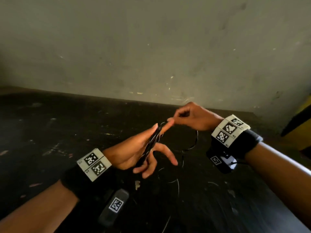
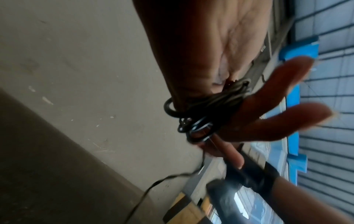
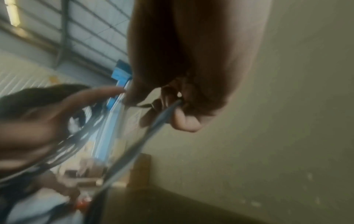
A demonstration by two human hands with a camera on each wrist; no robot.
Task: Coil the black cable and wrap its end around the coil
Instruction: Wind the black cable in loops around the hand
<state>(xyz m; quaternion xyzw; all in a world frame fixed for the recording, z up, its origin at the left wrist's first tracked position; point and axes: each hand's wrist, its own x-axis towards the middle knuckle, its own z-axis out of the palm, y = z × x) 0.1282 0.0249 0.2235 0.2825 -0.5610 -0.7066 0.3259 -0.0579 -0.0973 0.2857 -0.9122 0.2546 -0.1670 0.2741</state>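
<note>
While left hand grips coil, right hand pinches cable end

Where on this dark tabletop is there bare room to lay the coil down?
Bare tabletop lies left of the left hand, up to the wall. Crowded: loose black cable loops under both hands, below the right hand.

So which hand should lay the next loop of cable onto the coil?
Probably the right hand: it pinches the loose run of black cable, while the left hand holds the coil.
</note>
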